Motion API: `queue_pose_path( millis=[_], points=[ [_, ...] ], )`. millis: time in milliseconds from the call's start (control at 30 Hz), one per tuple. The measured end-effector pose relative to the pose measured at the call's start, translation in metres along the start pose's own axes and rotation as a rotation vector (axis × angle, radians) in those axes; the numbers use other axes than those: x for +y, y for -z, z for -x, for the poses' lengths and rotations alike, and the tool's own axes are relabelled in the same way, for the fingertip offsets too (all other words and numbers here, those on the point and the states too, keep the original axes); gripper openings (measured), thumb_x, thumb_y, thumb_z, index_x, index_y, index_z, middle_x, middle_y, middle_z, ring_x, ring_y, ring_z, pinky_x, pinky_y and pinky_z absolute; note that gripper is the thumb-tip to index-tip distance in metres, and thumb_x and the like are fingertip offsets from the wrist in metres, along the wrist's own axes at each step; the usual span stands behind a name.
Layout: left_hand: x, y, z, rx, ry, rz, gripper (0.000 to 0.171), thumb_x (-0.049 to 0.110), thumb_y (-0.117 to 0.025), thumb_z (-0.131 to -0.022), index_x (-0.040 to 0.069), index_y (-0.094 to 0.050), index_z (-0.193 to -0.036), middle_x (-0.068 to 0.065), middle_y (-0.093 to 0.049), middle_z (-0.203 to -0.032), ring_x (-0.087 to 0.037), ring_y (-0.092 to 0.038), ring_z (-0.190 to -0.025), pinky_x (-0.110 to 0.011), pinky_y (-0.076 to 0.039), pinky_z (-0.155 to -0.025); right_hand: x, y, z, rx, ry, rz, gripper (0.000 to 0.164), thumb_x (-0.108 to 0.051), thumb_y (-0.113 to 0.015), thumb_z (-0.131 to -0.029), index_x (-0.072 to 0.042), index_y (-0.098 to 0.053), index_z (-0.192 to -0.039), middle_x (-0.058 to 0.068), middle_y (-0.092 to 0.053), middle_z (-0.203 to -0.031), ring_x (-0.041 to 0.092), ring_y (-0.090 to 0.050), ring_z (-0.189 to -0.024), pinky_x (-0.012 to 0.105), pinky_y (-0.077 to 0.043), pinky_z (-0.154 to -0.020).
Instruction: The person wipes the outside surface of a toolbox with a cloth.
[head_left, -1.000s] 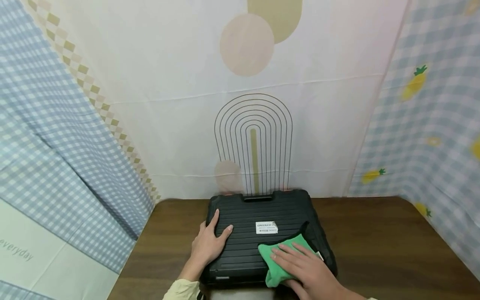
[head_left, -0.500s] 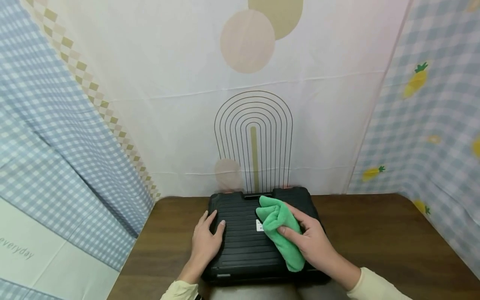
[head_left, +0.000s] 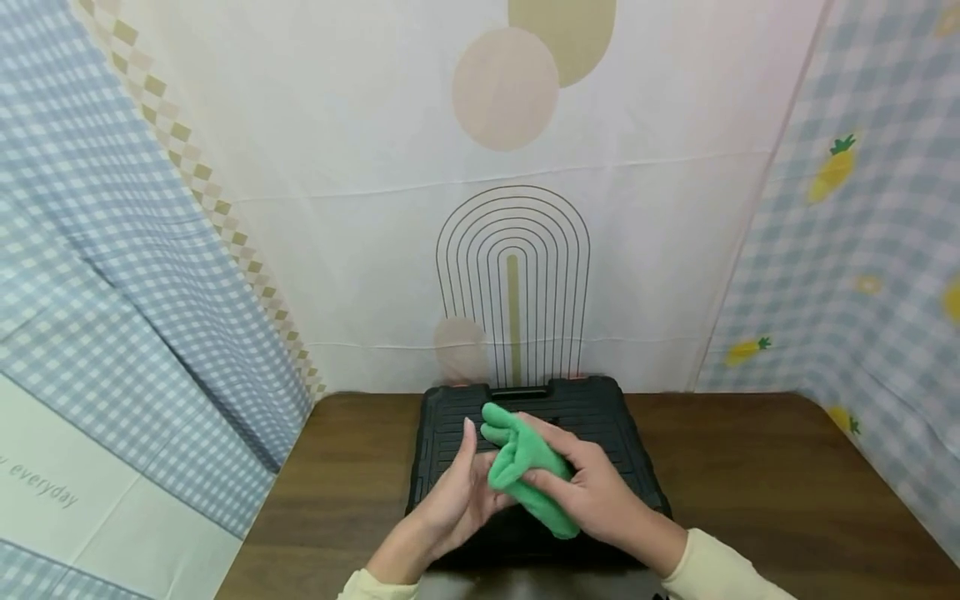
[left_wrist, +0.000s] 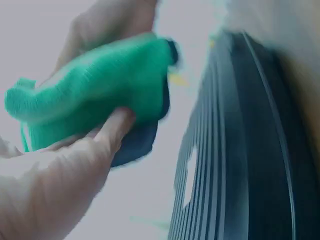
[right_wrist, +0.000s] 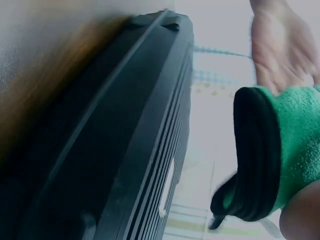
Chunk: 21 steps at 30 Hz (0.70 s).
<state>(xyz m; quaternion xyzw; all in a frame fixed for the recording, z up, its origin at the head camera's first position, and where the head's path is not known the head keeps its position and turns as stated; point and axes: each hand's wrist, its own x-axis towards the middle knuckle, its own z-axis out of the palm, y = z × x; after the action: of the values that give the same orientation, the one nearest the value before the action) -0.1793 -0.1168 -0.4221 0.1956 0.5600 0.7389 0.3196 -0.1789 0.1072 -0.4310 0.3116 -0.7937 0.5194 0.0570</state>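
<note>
My right hand (head_left: 600, 496) grips a folded green cleaning cloth (head_left: 532, 471) with black edging, thumb pressed on its near side. Facing it from the left, my left hand (head_left: 453, 504) has its palm turned to the cloth and its thumb pointing up. In the left wrist view, a fingertip (left_wrist: 120, 120) of the left hand overlaps the cloth's lower part. Both hands are raised above a ribbed black plastic case (head_left: 600, 417), which lies closed. A white label (right_wrist: 167, 187) on the lid shows in the right wrist view but is hidden in the head view.
The case's handle (head_left: 520, 392) faces the back of the brown wooden table (head_left: 765, 467). Behind the table hangs a white printed curtain (head_left: 360, 275). Blue checked cloth (head_left: 150, 275) closes off the left side, and a checked pineapple-print cloth (head_left: 862, 275) the right.
The green cloth was wiping the lid's near right corner, then was lifted and bunched in my right hand. My left hand has left the case's left edge and come to the cloth.
</note>
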Motion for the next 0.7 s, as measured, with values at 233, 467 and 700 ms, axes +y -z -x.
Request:
queue_pose_path(
  millis=[233, 467, 700],
  points=[
    [-0.005, -0.008, -0.012, 0.082, 0.007, 0.165, 0.078, 0.061, -0.032, -0.113, 0.007, -0.023, -0.168, 0.004, -0.068, -0.138, -0.006, -0.072, -0.120, -0.026, -0.062, -0.098, 0.006, -0.013, -0.002, -0.130, 0.227, 0.393, 0.068, -0.032, -0.064, -0.108, -0.024, -0.036, -0.169, 0.000, -0.035, -0.176, 0.031, -0.030, -0.166, 0.037, -0.011, -0.139],
    [-0.015, -0.007, -0.021, 0.184, -0.059, 0.118, 0.071, 0.055, -0.036, -0.114, 0.009, -0.026, -0.166, -0.010, -0.062, -0.151, -0.012, -0.072, -0.124, -0.031, -0.063, -0.098, 0.014, -0.009, -0.005, -0.169, 0.258, 0.474, 0.073, -0.035, -0.062, -0.109, -0.019, -0.028, -0.171, 0.002, -0.024, -0.180, 0.030, -0.022, -0.168, 0.021, 0.003, -0.136],
    [-0.008, 0.011, -0.012, 0.341, -0.108, 0.142, 0.060, 0.053, -0.040, -0.114, 0.006, -0.040, -0.150, 0.003, -0.074, -0.120, -0.011, -0.076, -0.109, -0.034, -0.065, -0.094, 0.022, 0.007, -0.017, -0.147, 0.199, 0.461, 0.080, -0.035, -0.062, -0.109, -0.015, -0.017, -0.173, 0.006, -0.026, -0.179, 0.029, -0.031, -0.165, 0.053, -0.036, -0.129]
  ],
)
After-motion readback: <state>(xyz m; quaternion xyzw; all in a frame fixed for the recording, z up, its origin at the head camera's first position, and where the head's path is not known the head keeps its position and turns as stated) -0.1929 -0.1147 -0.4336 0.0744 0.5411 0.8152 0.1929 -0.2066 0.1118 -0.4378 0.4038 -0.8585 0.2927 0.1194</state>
